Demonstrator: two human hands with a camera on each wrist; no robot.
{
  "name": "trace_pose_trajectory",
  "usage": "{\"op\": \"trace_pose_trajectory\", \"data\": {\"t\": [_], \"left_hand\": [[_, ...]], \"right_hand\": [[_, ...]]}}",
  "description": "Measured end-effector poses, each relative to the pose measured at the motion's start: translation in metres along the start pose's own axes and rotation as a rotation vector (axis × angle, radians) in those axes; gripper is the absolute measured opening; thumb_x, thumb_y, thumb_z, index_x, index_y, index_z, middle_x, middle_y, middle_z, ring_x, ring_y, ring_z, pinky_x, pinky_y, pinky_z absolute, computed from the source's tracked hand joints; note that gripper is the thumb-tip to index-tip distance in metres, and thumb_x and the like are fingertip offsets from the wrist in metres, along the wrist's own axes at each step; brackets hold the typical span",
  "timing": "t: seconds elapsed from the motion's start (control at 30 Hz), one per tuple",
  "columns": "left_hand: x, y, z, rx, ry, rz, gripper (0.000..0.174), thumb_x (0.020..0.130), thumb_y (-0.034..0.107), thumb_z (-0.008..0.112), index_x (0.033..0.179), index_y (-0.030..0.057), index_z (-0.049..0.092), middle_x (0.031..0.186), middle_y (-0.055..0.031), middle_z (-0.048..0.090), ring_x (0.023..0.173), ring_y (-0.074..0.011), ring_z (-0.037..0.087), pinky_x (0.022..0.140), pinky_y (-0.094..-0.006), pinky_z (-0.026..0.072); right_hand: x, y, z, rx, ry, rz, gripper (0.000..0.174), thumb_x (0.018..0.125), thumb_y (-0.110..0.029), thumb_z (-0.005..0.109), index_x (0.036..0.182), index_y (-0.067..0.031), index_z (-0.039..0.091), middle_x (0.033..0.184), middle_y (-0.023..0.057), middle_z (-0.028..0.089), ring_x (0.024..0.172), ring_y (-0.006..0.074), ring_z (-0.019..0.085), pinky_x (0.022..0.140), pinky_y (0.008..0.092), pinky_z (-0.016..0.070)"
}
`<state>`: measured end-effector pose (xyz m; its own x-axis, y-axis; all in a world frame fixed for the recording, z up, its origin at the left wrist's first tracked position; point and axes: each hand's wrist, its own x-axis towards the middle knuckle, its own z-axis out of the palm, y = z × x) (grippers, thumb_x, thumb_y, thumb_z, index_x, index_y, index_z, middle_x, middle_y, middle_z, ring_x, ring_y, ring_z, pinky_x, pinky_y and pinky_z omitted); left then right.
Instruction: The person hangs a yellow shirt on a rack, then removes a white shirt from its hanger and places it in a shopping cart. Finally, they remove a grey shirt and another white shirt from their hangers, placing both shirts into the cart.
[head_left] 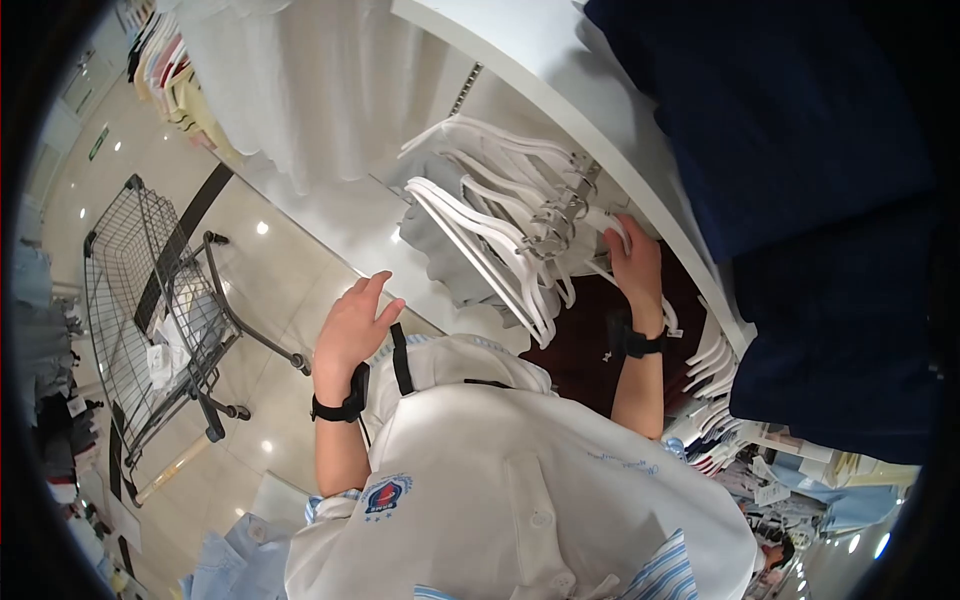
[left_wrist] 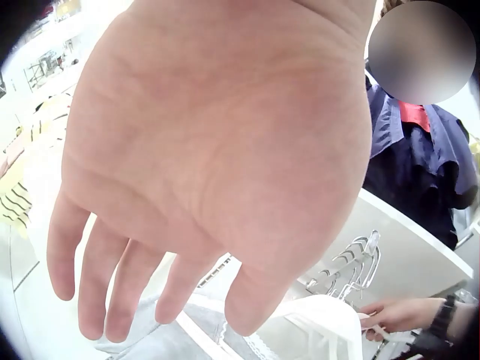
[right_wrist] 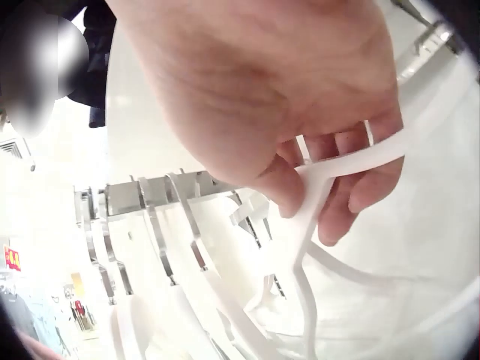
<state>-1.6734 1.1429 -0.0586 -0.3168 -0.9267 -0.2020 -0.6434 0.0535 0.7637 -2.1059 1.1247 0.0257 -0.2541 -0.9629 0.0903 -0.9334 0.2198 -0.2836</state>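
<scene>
My right hand (head_left: 637, 268) is at the back end of the rail, on a white clothes hanger. In the right wrist view its thumb and curled fingers grip that white hanger (right_wrist: 367, 159) near the top. Several other white hangers (head_left: 470, 222) hang bunched on the metal rail (right_wrist: 161, 191) to the left of this hand. Grey garments (head_left: 440, 255) hang beneath some of them. My left hand (head_left: 352, 325) is held in the air in front of the hangers, fingers loosely spread, nothing in it; its palm fills the left wrist view.
A white shelf (head_left: 560, 80) runs above the rail, with dark navy clothing (head_left: 790, 160) at its right. A dark maroon garment (head_left: 570, 355) hangs below. On the left stands a wire shopping cart (head_left: 140, 250) with items inside. White garments (head_left: 300, 80) hang at the upper left.
</scene>
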Motion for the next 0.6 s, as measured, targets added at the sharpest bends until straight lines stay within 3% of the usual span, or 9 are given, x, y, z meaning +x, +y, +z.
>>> {"op": "trace_pose_trajectory", "data": {"t": [0.07,0.1,0.23,0.3,0.5,0.57,0.6], "left_hand": [[-0.011,-0.005,-0.003,-0.015,-0.015,-0.047,0.050,0.102,0.034,0.064,0.140,0.0023,0.057,0.124,-0.0250,0.066,0.120,-0.0403,0.064,0.098,-0.0469,0.0520],[-0.017,-0.009,-0.003,-0.026,-0.035,-0.085,0.051,0.102,0.034,0.064,0.140,0.0022,0.057,0.124,-0.0250,0.066,0.120,-0.0401,0.064,0.098,-0.0469,0.0519],[-0.045,-0.045,0.004,-0.041,-0.027,-0.174,0.051,0.102,0.034,0.064,0.141,0.0024,0.056,0.125,-0.0248,0.066,0.120,-0.0397,0.064,0.098,-0.0468,0.0520],[-0.057,-0.067,0.009,-0.059,0.048,-0.174,0.050,0.101,0.035,0.064,0.139,0.0033,0.057,0.119,-0.0226,0.067,0.112,-0.0417,0.064,0.095,-0.0483,0.0519],[-0.066,-0.096,-0.006,-0.034,0.084,-0.227,0.050,0.101,0.035,0.064,0.139,0.0037,0.057,0.120,-0.0219,0.067,0.112,-0.0420,0.064,0.096,-0.0487,0.0517],[-0.064,-0.096,-0.019,-0.026,0.060,-0.236,0.051,0.101,0.035,0.064,0.140,0.0035,0.056,0.123,-0.0227,0.067,0.116,-0.0408,0.064,0.097,-0.0481,0.0518],[-0.062,-0.096,-0.027,-0.016,0.043,-0.250,0.052,0.101,0.035,0.064,0.141,0.0032,0.055,0.126,-0.0234,0.066,0.119,-0.0397,0.064,0.098,-0.0474,0.0519]], "right_hand": [[0.011,-0.004,0.016,0.386,0.019,0.041,0.041,0.104,-0.026,0.064,0.138,-0.0040,0.063,0.098,0.0124,0.077,0.072,0.0212,0.070,0.075,0.0354,0.0548],[0.019,0.002,0.023,0.460,-0.012,-0.028,0.044,0.105,-0.021,0.064,0.142,0.0012,0.058,0.100,0.0094,0.077,0.073,0.0132,0.066,0.073,0.0305,0.0539],[0.022,-0.004,0.038,0.653,0.023,0.015,0.039,0.104,-0.014,0.065,0.139,0.0023,0.060,0.098,0.0104,0.075,0.076,0.0120,0.066,0.072,0.0266,0.0529],[0.025,-0.011,0.039,0.585,0.032,-0.038,0.038,0.104,-0.013,0.064,0.139,0.0029,0.060,0.096,0.0099,0.074,0.077,0.0113,0.066,0.072,0.0262,0.0527],[0.034,-0.022,0.055,0.325,0.041,-0.270,0.033,0.099,0.000,0.063,0.132,0.0038,0.063,0.104,0.0091,0.074,0.093,0.0146,0.067,0.083,0.0301,0.0532],[0.033,-0.018,0.061,0.427,-0.027,-0.170,0.039,0.093,-0.005,0.070,0.131,0.0027,0.066,0.128,0.0138,0.072,0.110,0.0205,0.069,0.099,0.0352,0.0513],[0.031,-0.022,0.058,0.423,-0.023,-0.169,0.039,0.093,-0.005,0.070,0.131,0.0027,0.066,0.128,0.0138,0.072,0.110,0.0205,0.069,0.099,0.0352,0.0513]]}}
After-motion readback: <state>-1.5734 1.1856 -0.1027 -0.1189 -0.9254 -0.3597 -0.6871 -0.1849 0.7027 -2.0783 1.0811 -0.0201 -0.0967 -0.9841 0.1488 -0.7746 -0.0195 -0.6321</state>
